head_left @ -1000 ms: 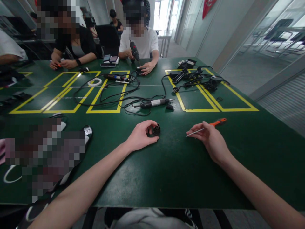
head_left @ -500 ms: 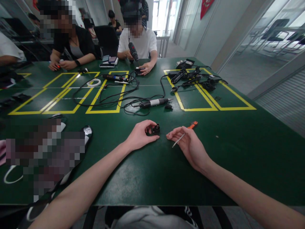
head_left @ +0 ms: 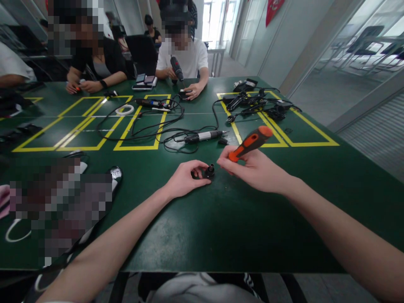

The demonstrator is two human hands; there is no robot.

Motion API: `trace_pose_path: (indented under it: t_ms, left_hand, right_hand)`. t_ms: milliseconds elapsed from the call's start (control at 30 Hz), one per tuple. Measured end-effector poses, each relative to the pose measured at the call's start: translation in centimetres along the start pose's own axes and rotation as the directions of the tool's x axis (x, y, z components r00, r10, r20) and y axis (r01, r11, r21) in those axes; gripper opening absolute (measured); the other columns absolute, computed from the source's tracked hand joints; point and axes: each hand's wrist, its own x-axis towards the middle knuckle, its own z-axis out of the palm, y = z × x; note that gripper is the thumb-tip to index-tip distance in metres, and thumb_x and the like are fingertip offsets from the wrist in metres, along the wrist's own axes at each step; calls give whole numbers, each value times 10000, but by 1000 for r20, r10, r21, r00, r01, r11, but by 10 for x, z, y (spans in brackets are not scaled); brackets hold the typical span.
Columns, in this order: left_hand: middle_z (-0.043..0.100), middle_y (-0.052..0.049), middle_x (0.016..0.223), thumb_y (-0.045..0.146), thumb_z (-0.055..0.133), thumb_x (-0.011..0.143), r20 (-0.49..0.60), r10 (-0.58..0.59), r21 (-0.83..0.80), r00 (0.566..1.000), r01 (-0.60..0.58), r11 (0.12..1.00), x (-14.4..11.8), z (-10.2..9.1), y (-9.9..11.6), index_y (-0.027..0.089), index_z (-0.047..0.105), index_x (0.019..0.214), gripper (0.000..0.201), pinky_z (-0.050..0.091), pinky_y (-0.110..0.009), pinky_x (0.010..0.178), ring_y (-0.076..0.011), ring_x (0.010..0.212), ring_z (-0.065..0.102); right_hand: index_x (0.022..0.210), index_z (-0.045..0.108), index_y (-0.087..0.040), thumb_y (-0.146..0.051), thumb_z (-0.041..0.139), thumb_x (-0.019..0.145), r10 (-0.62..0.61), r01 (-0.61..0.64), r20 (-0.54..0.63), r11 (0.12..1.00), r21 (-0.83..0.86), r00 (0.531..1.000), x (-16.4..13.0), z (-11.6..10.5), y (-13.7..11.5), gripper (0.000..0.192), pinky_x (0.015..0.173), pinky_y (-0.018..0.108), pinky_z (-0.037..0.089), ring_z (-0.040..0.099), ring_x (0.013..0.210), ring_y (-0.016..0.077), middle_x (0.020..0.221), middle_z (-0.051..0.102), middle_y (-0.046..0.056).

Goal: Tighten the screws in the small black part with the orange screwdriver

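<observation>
My left hand (head_left: pixel 184 180) rests on the green table (head_left: pixel 221 227) and pinches a small black part (head_left: pixel 208 171) with a round socket on top. Just right of it, my right hand (head_left: pixel 255 170) grips an orange-and-black screwdriver (head_left: pixel 251 143) by the handle. The handle tilts up and to the right; the shaft points down-left toward the black part and is hidden behind my fingers.
Beyond my hands lie an electric screwdriver (head_left: pixel 205 136) with tangled black cables (head_left: pixel 151 126) and yellow taped rectangles (head_left: pixel 261 126). More black parts and cables (head_left: pixel 255 103) sit at the far right. Two people (head_left: pixel 186 54) work at the far edge. A blurred area covers the near left.
My right hand has moved left to the black part and turned the screwdriver from lying low to handle-up. The left hand has stayed on the part.
</observation>
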Motion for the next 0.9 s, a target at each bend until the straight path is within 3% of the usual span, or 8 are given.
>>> trace_pose_path:
  t_ms: [167,533,733,900]
  left_hand:
    - [647,17,793,342,871,741,-21,28,101,999,-26,995,2,3,2,183,723,988,329,462,-251,668,-128,691,553]
    - [588,40,744,392,876,756,9,41,126,999,-41,991,1,7,3,179,681,899,322,396,-237,616,-108,638,499]
    - [617,45,782,294,818,785,54,57,65,997,-60,996,-2,0,5,187,668,1138,398,426,-234,648,-106,666,532]
    - [609,28,778,351,782,819,83,12,25,996,-15,1000,-1,-3,4,165,687,972,258,429,-234,639,-105,677,516]
  right_hand:
    - [744,603,-197,-395,594,992,-17,20,54,998,-61,998,10,4,8,317,621,277,447,545,622,144,677,629,-3]
    - [774,636,-199,-300,598,970,-8,16,109,997,-70,994,10,2,11,224,660,297,488,600,662,173,723,674,16]
    - [848,617,-214,-276,551,971,-58,72,117,990,-122,991,10,0,10,153,717,310,488,606,712,181,790,671,23]
    - [921,577,-203,-221,585,896,25,-19,88,998,-63,996,10,4,7,32,684,299,482,582,689,162,823,648,15]
